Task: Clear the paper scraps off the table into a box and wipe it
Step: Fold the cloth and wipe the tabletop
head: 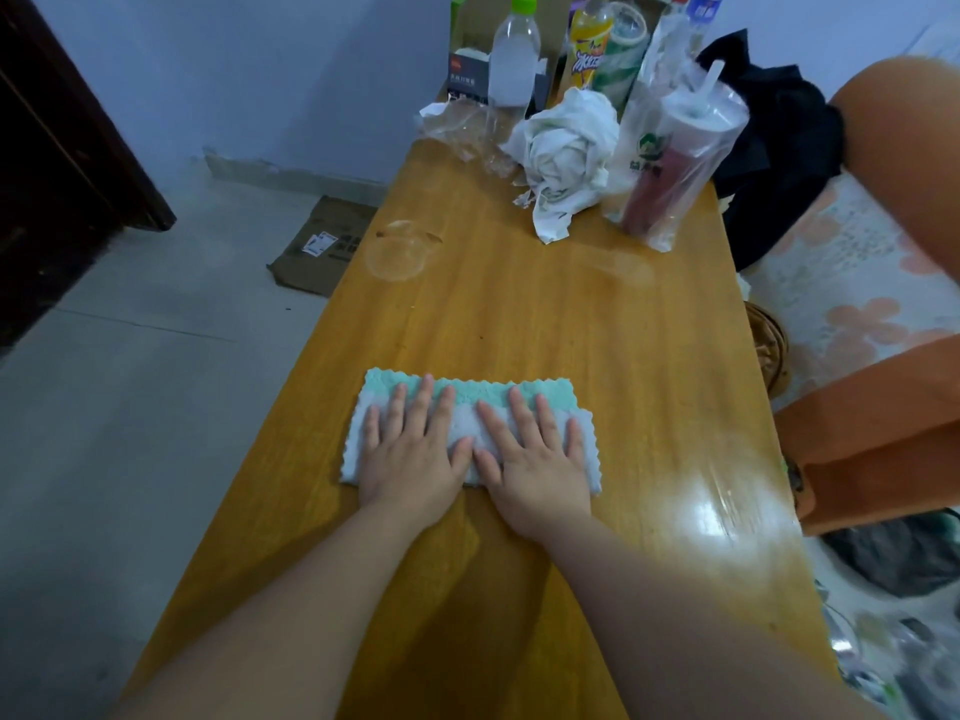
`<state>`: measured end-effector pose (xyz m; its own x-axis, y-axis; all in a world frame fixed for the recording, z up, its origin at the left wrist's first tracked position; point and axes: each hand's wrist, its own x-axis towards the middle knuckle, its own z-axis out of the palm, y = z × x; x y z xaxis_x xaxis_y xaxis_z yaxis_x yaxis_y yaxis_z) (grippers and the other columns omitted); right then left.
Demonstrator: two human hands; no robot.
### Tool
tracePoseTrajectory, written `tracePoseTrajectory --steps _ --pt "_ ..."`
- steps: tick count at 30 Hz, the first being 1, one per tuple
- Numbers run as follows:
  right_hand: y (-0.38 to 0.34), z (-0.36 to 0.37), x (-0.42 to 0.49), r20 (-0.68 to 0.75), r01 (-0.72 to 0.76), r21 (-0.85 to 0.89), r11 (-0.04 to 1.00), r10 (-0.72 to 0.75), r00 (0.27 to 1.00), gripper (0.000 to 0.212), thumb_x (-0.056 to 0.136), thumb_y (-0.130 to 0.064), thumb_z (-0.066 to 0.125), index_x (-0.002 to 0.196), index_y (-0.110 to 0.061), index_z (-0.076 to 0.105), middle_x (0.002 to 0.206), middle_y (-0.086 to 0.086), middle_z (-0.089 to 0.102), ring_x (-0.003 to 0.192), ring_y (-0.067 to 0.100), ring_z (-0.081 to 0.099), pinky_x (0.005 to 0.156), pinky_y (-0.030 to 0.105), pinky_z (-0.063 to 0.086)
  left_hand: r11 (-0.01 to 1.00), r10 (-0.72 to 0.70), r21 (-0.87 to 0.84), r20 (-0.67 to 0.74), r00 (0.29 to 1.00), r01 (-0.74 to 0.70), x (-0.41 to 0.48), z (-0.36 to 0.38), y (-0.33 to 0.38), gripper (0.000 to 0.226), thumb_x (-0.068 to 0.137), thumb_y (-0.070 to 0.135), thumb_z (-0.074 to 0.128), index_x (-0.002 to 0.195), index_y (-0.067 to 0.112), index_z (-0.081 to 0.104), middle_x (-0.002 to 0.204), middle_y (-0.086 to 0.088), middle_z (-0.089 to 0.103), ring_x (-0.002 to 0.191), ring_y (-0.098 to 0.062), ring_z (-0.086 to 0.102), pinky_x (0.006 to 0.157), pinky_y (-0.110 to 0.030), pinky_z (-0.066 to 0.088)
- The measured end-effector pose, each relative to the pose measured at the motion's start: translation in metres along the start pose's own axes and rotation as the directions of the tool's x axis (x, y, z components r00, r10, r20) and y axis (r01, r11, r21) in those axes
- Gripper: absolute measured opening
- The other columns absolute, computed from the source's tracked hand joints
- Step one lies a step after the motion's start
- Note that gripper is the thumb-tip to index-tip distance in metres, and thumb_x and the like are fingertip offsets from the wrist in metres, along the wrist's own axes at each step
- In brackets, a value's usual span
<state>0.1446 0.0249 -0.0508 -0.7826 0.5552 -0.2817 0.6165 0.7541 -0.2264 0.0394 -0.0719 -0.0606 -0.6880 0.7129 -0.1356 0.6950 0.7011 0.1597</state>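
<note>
A folded cloth [483, 394], white with a teal far edge, lies flat on the wooden table [545, 314] near the middle. My left hand [413, 449] and my right hand [535, 454] press down on it side by side, palms flat, fingers spread, thumbs touching. A crumpled white paper wad [563, 153] sits further back on the table. Behind it stands an open cardboard box [470, 49] at the far end. A faint round water ring [397, 249] marks the tabletop's left side.
Several bottles [514, 54] and a bagged cup with a straw [675, 158] crowd the table's far end, beside clear plastic wrap [462, 129]. A flattened cardboard sheet [317, 246] lies on the floor at left. Orange chairs [883, 439] stand at right.
</note>
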Motion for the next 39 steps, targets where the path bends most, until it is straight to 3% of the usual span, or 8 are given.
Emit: tracePoseTrajectory --steps 4,9,21,27,30,39 --pt "0.002 -0.006 0.035 -0.045 -0.004 -0.006 1.000 0.003 0.999 0.068 0.084 -0.065 -0.004 0.149 -0.047 0.000 0.163 -0.010 -0.010 0.149 0.015 -0.015 0.118 0.048 -0.013 1.000 0.017 -0.018 -0.026 1.000 -0.017 0.037 -0.004 -0.002 0.064 0.094 0.055 0.017 0.150 0.030 -0.001 0.160 0.004 -0.005 0.147 -0.019 -0.007 0.118 -0.044 -0.006" --pt "0.006 -0.023 0.088 0.015 -0.027 0.021 0.999 0.027 1.000 0.054 0.097 -0.058 0.014 0.149 -0.048 0.001 0.162 -0.011 -0.011 0.149 0.015 -0.016 0.118 0.048 -0.012 0.999 -0.035 -0.037 -0.009 0.999 0.034 0.090 -0.010 -0.004 0.064 0.092 0.057 0.021 0.149 0.035 0.002 0.160 -0.003 -0.008 0.146 -0.025 -0.010 0.117 -0.045 -0.006" --pt "0.006 -0.061 0.224 -0.017 0.031 0.031 0.999 -0.030 0.999 0.054 0.099 -0.057 0.013 0.151 -0.044 0.003 0.163 -0.007 -0.010 0.149 0.018 -0.015 0.117 0.050 -0.013 1.000 0.010 0.029 0.029 1.000 -0.011 0.240 -0.031 -0.030 0.067 0.090 0.063 0.018 0.149 0.036 0.001 0.160 -0.004 -0.008 0.147 -0.023 -0.009 0.118 -0.044 -0.003" --pt "0.010 -0.079 0.292 -0.050 0.081 0.020 0.997 -0.080 0.996 0.055 0.098 -0.057 0.013 0.151 -0.044 0.004 0.163 -0.006 -0.008 0.150 0.020 -0.013 0.117 0.051 -0.012 0.999 -0.030 0.043 -0.031 0.999 0.031 0.301 -0.036 -0.035 0.068 0.090 0.064 0.016 0.149 0.034 0.002 0.160 0.000 -0.005 0.147 -0.021 -0.005 0.118 -0.043 -0.001" --pt "0.011 -0.086 0.311 -0.080 0.085 0.009 0.996 -0.084 0.993 0.055 0.098 -0.058 0.013 0.150 -0.044 0.006 0.164 -0.005 -0.006 0.150 0.021 -0.011 0.117 0.052 -0.010 0.998 -0.022 0.055 -0.070 0.997 0.026 0.321 -0.040 -0.035 0.068 0.089 0.064 0.017 0.149 0.034 0.005 0.160 0.000 -0.001 0.147 -0.021 -0.002 0.118 -0.044 0.001" --pt "0.009 -0.081 0.292 -0.039 0.045 0.019 0.999 -0.044 0.998 0.057 0.098 -0.059 0.012 0.151 -0.042 0.003 0.163 -0.004 -0.010 0.150 0.022 -0.013 0.116 0.053 -0.011 0.999 0.043 0.030 0.000 0.999 -0.042 0.307 -0.039 -0.038 0.070 0.090 0.065 0.017 0.150 0.032 0.003 0.160 0.001 -0.004 0.147 -0.021 -0.005 0.118 -0.044 -0.001"
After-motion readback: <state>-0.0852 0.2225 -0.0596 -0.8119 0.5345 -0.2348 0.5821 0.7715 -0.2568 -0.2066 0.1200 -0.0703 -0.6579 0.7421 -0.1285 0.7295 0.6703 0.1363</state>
